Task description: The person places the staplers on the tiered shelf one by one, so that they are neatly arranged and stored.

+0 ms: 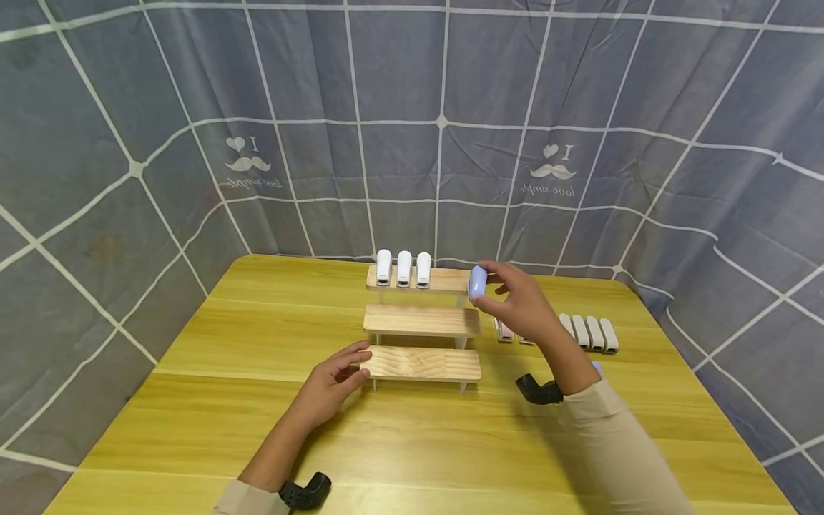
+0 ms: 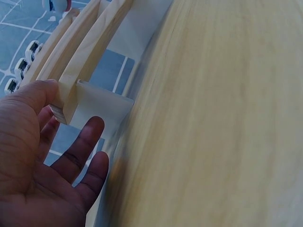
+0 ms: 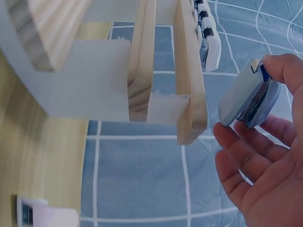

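A small blue stapler [image 1: 478, 282] is pinched in my right hand [image 1: 518, 299], beside the right end of the top shelf of a three-step wooden stand [image 1: 421, 322]. In the right wrist view the stapler [image 3: 248, 94] tilts, its metal inside facing the camera, apart from the shelf. My left hand [image 1: 330, 386] grips the left end of the lowest shelf, and in the left wrist view fingertips lie right at the board end [image 2: 66, 101]. Three white staplers [image 1: 403, 269] stand side by side on the left part of the top shelf.
Right of the stand, several white staplers [image 1: 594, 334] lie in a row on the wooden table [image 1: 212, 343]. Pink staplers [image 1: 504, 330] lie nearer the stand, partly hidden by my right hand. A grey gridded curtain [image 1: 399, 164] hangs behind and at both sides.
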{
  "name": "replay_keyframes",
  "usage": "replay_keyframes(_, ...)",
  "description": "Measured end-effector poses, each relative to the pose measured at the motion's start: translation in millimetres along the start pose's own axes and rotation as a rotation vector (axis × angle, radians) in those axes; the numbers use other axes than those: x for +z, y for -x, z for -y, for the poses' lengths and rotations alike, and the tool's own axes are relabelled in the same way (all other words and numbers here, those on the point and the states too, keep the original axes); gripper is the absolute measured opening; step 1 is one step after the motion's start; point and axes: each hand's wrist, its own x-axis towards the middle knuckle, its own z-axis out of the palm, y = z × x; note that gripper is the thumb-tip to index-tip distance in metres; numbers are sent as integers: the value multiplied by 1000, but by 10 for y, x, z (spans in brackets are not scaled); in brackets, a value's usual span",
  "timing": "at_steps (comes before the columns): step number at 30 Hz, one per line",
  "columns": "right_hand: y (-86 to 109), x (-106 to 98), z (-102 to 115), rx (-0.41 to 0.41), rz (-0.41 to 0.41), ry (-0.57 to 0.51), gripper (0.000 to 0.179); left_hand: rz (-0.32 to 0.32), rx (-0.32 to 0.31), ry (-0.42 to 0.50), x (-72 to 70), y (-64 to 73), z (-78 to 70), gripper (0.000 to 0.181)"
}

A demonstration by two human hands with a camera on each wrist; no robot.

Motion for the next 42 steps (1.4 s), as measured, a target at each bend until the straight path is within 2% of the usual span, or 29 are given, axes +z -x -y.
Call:
replay_keyframes(14, -285, 180, 63, 34, 47, -75, 63, -4, -6, 0, 10, 1, 7, 43)
replay_keyframes(21, -374, 233, 72, 83, 78, -185, 63, -1, -10, 3, 10, 2, 3, 43)
replay_keyframes(27, -449, 273, 72, 91, 98, -267, 65, -4, -15, -1, 8, -2, -3, 43)
replay_keyframes(36, -521, 330, 91, 114, 90, -238, 66, -1, -26, -1, 2, 7, -7, 44)
replay_keyframes(42, -540, 383, 70, 101, 97, -244, 65, 1, -29, -1, 0, 5, -13, 44)
